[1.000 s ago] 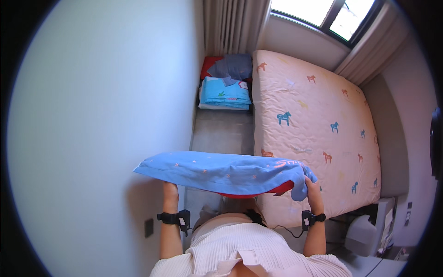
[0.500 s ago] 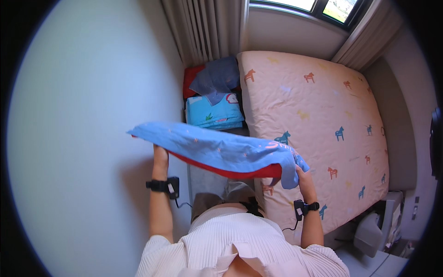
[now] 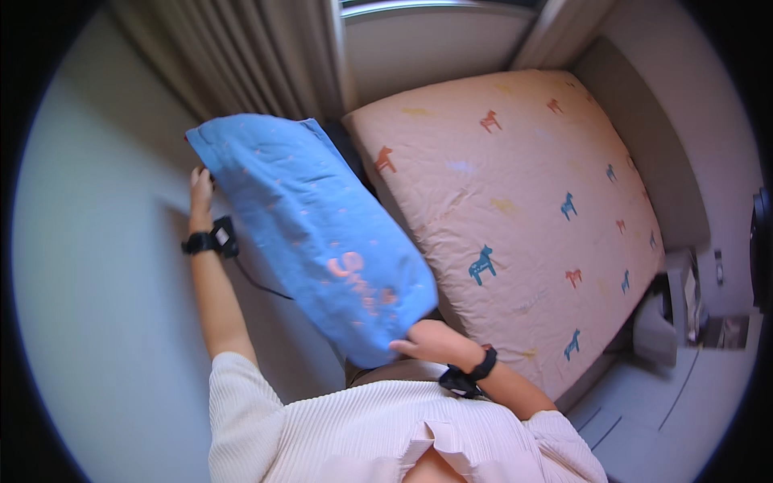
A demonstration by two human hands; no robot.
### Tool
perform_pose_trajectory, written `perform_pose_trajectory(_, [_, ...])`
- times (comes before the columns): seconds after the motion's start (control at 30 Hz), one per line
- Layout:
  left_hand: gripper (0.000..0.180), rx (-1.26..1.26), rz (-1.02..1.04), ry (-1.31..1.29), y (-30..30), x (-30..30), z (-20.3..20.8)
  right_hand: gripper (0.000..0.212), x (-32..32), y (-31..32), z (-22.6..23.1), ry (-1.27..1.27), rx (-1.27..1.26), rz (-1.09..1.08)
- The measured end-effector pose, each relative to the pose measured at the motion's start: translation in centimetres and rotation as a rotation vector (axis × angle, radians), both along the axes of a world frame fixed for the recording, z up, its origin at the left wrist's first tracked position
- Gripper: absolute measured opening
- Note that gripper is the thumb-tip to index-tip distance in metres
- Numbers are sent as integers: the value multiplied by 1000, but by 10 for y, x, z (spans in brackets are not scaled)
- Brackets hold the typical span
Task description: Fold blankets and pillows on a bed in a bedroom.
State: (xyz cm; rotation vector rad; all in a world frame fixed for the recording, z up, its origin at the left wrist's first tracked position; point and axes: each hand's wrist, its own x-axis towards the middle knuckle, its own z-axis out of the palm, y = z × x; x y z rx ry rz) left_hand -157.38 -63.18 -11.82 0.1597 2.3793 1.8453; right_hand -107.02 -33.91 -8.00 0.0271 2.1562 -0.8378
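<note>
A blue pillowcase (image 3: 314, 217) with small pale marks and pink print stretches slantwise in front of me, from upper left down to my waist. At its left edge my left hand (image 3: 201, 189) is closed on the fabric, with some of its fingertips hidden by the cloth. My right hand (image 3: 435, 341) grips the lower right corner, thumb lying along the fabric. Each wrist wears a black strap with a small box. The cloth hides the folded things on the floor behind it.
On the right stands a bed with a peach sheet (image 3: 531, 225) printed with horses. A pale wall (image 3: 97, 266) runs close along my left side. Beige curtains (image 3: 250, 56) hang at the back, and a white cabinet (image 3: 644, 394) is at lower right.
The pillowcase has swung from nearly level to a steep slant, its broad blue face now showing. My left hand went up and left, my right hand down and left. The view has turned.
</note>
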Motion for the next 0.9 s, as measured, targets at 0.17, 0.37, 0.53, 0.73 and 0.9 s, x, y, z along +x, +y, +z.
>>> perform_pose_trajectory(0.17, [36,-106,167,100,-3,-16,-113,38,-10,7,-34,409,-118,-426])
perform_pose_trajectory(0.37, [11,69,-347,-318,104,136,-224,35,60,43,-49,289,166,-886])
perform_pose_trajectory(0.53, [30,-51,-656,-567,222,296,-189,34,144,30,-52,210,117,-1108])
perform_pose_trajectory(0.73, [30,-51,-897,-434,286,386,-140,38,271,-8,-66,273,99,-1378])
perform_pose_trajectory(0.9, [46,65,-1025,-569,311,489,-94,39,410,-42,-84,271,98,-1646])
